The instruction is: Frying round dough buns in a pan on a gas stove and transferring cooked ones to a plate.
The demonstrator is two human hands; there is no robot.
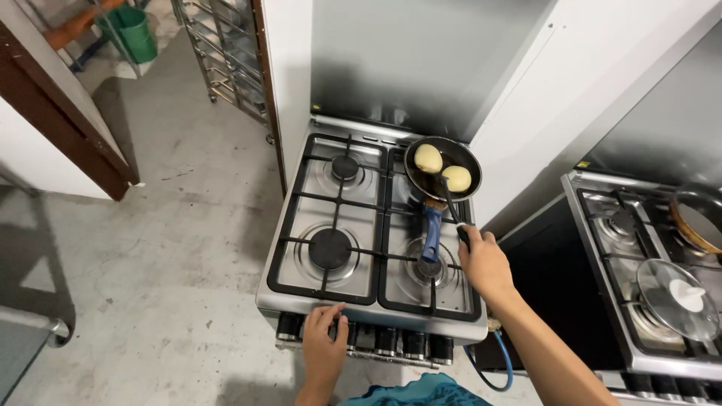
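Observation:
A small black frying pan [466, 162] with a blue handle sits on the back right burner of a steel gas stove [297, 240]. Two pale round dough pieces [428, 158] lie in it. My right hand [485, 263] is shut on the black handle of a thin utensil [451, 201] whose tip reaches into the pan beside the nearer piece. My left hand [325, 347] rests on the stove's front edge, fingers on a black knob [289, 326] at the left of the knob row.
A second stove [602, 248] stands at the right with a glass lid [677, 297] and another pan [696, 218]. White panels rise behind. A metal rack [226, 53] and a green bucket [139, 30] stand on the concrete floor at back left. A blue hose [502, 362] hangs below.

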